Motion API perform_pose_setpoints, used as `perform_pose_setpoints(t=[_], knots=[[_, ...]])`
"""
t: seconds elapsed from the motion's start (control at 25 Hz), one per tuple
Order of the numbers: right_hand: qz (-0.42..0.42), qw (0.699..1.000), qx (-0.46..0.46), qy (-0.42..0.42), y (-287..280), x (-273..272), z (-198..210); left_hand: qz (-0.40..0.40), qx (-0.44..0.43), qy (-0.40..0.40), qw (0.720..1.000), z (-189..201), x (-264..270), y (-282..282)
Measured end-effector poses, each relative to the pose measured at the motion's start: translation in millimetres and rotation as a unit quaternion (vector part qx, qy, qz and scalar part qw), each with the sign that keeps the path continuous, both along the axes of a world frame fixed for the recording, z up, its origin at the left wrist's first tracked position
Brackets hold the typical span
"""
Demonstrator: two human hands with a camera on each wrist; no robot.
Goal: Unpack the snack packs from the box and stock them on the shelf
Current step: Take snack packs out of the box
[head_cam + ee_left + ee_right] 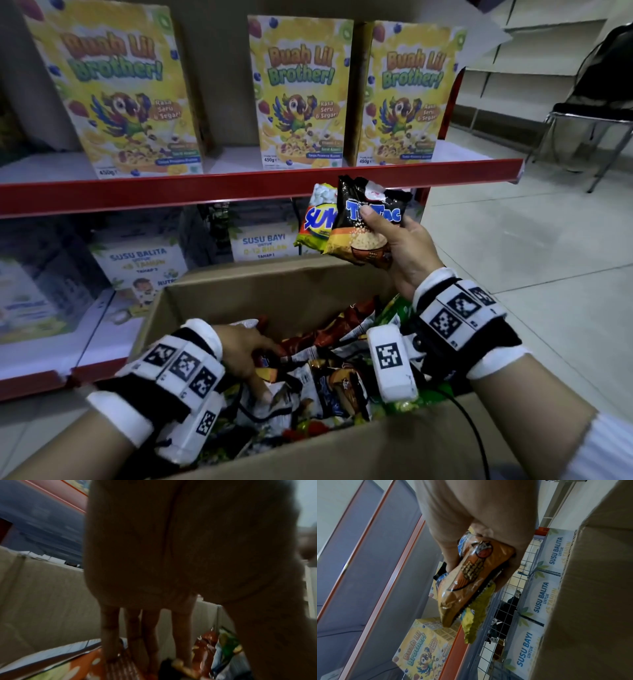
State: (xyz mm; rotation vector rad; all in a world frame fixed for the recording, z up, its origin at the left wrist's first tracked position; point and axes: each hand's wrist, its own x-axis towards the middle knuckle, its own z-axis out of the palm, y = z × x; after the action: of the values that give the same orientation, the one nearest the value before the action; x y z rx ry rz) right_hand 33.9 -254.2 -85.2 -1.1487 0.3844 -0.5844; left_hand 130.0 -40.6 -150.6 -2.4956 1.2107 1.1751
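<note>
An open cardboard box (239, 291) in front of me is filled with several mixed snack packs (329, 373). My left hand (251, 359) reaches down into it, its fingers (147, 635) straight and touching the packs at the box's left side. My right hand (383, 236) is raised above the box's far right corner, just below the red shelf edge (239, 186). It grips two packs together: a black and orange pack (363, 222) in front and a yellow pack (317, 221) behind it. In the right wrist view the orange pack (467, 577) and the yellow pack (476, 615) hang from the fingers.
Three yellow cereal boxes (301, 92) stand on the upper shelf, with gaps between them. White milk-powder boxes (263, 243) fill the lower shelf behind the cardboard box. A black chair (596, 102) stands on the tiled floor at the right.
</note>
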Motion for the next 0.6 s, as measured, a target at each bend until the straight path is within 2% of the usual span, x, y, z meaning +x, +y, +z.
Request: perform_pose_setpoints(t=[0.12, 0.2, 0.28, 0.36, 0.44, 0.52, 0.56, 0.6], knots=[[0.025, 1.000, -0.014, -0.001, 3, -1, 2, -0.056, 0.027, -0.082, 0.995, -20, -3, -11], [0.039, 0.999, -0.010, -0.006, 5, -2, 4, -0.047, 0.008, -0.081, 0.996, -25, -2, -13], [0.051, 0.999, 0.001, -0.008, 5, -3, 7, -0.033, -0.068, -0.051, 0.996, -15, 4, -9], [0.062, 0.998, 0.025, -0.018, 4, -4, 9, 0.014, -0.213, -0.067, 0.975, 8, 14, 1], [0.073, 0.994, 0.072, -0.038, 2, -5, 13, 0.107, -0.378, -0.079, 0.916, 33, 21, 9], [0.093, 0.987, 0.120, -0.056, 1, -5, 16, 0.188, -0.516, -0.027, 0.835, 56, 21, 13], [0.107, 0.983, 0.137, -0.065, 1, -6, 18, 0.198, -0.570, 0.006, 0.797, 64, 21, 14], [0.122, 0.978, 0.151, -0.072, 0, -7, 20, 0.188, -0.607, 0.017, 0.772, 72, 21, 15]])
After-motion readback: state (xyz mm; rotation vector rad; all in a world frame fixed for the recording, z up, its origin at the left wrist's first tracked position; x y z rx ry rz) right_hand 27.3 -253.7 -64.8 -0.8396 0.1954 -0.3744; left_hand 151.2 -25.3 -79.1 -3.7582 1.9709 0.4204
